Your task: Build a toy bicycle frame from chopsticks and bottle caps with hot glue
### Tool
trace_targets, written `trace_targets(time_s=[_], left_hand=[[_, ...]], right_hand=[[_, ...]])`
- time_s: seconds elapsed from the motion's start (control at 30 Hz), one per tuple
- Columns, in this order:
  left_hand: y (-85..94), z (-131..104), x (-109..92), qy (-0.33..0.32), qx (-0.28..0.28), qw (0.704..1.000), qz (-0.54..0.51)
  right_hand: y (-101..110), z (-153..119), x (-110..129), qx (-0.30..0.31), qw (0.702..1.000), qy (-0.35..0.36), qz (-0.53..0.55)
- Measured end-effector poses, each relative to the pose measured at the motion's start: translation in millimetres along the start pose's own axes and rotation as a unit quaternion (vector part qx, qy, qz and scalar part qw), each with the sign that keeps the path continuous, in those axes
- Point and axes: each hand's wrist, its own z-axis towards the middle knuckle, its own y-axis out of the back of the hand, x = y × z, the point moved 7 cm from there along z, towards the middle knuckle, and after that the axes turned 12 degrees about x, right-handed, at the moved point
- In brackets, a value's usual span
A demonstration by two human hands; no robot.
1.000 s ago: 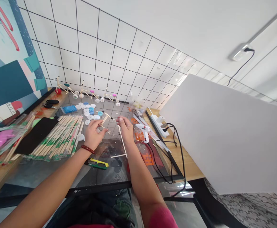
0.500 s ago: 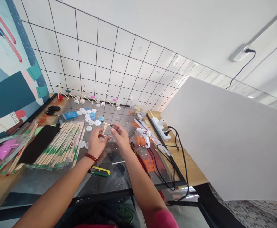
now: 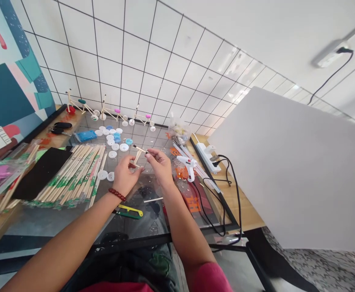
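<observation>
A small frame of pale wooden sticks [image 3: 137,157] with a black-tipped crossbar is held between my hands above the table. My left hand [image 3: 125,175] is closed in a pinch on the lower stick of the frame. With thumb and fingers, my right hand [image 3: 161,168] grips the crossbar's right end, at its black tip. Just left of my left hand lie two white plastic caps [image 3: 102,175]. Below the hands are a loose white stick [image 3: 153,200] and a yellow-and-green cutter [image 3: 131,211], partly covered by my left wrist.
Wrapped chopsticks [image 3: 74,176] lie left beside a black sheet [image 3: 41,173]. White and blue caps [image 3: 115,147] are scattered behind my hands. Small stick tricycles [image 3: 106,108] stand along the wire grid. A glue gun [image 3: 190,165], glue sticks [image 3: 207,182], and a power strip [image 3: 206,156] with cables are right.
The camera view has shifted a little. Both hands still hold the stick frame, its crossbar tilted much as before, and the right hand remains at the black tip.
</observation>
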Motion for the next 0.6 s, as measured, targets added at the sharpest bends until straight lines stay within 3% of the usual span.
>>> trace_targets(time_s=[0.2,0.4,0.6], left_hand=[[0.7,-0.9,-5.9,-0.026,-0.008,1.0,0.013],[0.2,-0.3,-7.0,-0.037,-0.008,0.999,-0.004],[0.4,-0.1,-9.2,-0.034,-0.003,0.999,0.001]], right_hand=[[3.4,-1.8,11.5,-0.006,0.995,0.042,-0.086],[0.9,-6.4,27.2,-0.005,0.972,0.115,-0.206],[1.5,-7.6,33.2,-0.002,0.96,0.144,-0.241]])
